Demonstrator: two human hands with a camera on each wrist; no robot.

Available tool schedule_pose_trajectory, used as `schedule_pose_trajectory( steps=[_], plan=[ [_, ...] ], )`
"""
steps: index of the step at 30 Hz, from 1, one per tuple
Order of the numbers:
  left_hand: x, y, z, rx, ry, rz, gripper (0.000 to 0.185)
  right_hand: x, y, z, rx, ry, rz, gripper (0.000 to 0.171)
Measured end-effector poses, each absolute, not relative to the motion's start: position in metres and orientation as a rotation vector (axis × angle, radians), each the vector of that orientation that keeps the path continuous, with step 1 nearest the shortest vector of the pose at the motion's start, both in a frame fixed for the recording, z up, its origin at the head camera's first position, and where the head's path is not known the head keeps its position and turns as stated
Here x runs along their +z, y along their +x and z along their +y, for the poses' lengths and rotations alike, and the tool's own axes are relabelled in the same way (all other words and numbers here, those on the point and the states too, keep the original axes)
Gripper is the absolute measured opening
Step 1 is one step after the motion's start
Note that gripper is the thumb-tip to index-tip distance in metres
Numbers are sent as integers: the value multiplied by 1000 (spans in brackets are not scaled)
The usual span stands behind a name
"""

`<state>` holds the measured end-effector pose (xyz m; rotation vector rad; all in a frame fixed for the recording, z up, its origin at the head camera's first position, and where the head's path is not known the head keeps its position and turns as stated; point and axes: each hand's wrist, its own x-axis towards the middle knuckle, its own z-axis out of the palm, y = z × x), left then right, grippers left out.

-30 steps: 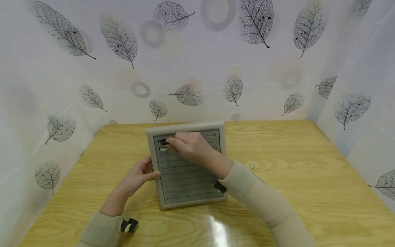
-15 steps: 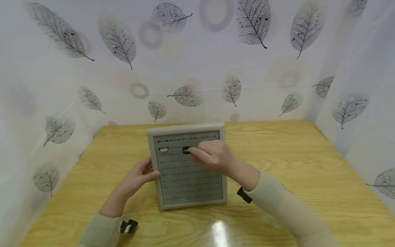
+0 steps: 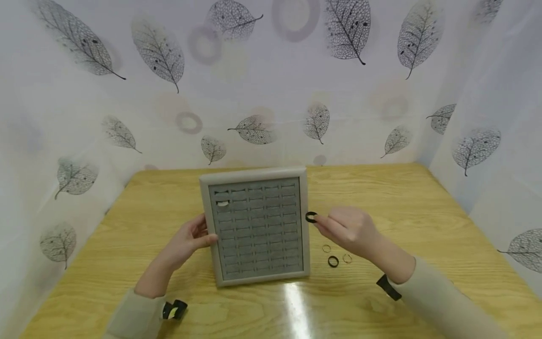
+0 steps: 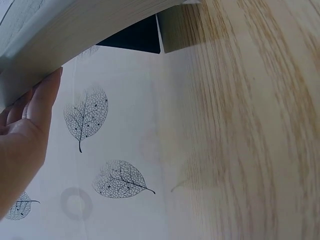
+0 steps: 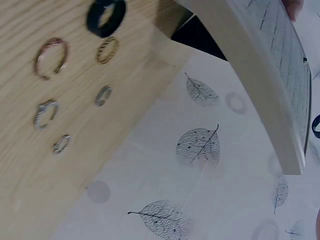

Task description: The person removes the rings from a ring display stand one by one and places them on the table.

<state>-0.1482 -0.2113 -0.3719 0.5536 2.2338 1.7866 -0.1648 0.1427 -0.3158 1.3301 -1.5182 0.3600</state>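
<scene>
A grey ring display tray stands tilted on the wooden table, and a pale ring sits in a slot near its top left. My left hand grips the tray's left edge, thumb on the front frame; in the left wrist view its fingers lie against the tray's edge. My right hand is just right of the tray and pinches a black ring above the table. The right wrist view catches that black ring at its right border, beyond the tray frame.
Loose rings lie on the table right of the tray: a black band and two thin ones. The right wrist view shows several rings, among them the black band. Leaf-patterned sheets wall the table on three sides.
My right hand left the tray's upper left slots with the black ring and moved right, past the tray's right edge. The left hand and the tray stayed put.
</scene>
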Motion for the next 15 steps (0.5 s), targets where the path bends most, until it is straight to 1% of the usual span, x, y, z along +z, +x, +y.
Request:
schedule_pose_trajectory(
  steps=[9, 15],
  plan=[
    [-371, -149, -210, 1783, 537, 2240, 60, -334, -158, 174, 312, 1319, -1639, 30],
    [-371, -148, -210, 1786, 531, 2242, 59, -352, -153, 184, 304, 1393, -1706, 30]
  ],
)
